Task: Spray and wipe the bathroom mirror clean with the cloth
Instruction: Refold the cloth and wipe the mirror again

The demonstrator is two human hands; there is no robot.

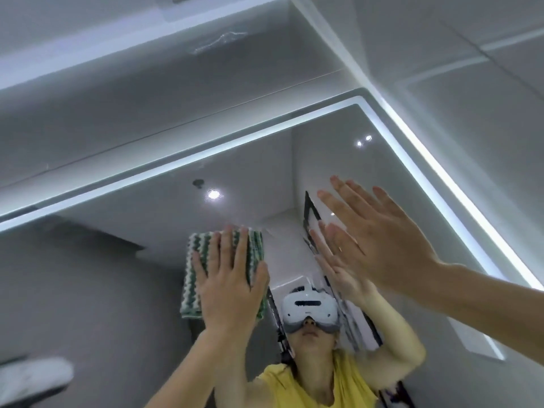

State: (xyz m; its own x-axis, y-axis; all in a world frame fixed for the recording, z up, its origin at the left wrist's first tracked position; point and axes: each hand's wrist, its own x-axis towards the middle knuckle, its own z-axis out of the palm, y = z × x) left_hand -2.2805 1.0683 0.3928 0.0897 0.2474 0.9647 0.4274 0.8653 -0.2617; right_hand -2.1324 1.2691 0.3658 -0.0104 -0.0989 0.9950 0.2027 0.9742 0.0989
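Right hand (379, 240), centre-right of frame, nearest the camera: fingers straight and spread, holding nothing, raised in front of the mirror (309, 160); can't tell if the fingertips touch the glass. Its forearm runs off the right edge.

Left hand (229, 275), lower centre: fingers straight, flat against the cloth (194, 269), pressing it onto the mirror. Cloth is green/white w/ a wavy pattern, folded; its right half is mostly hidden under the hand, bottom edge partly behind the wrist.

Mirror fills the middle of the frame, w/ a lit strip (441, 178) round its top and right border; left and bottom edges are cut off. In the reflection: a person in a yellow top (323, 387) wearing a white headset (309, 307), both arms up, ceiling spots above. Dark-framed thing behind the reflected hand is hard to make out.

Lower left: blurred white object (32, 378), cut by the frame edge, can't identify. Upper frame: grey wall/ceiling panels (471, 69).
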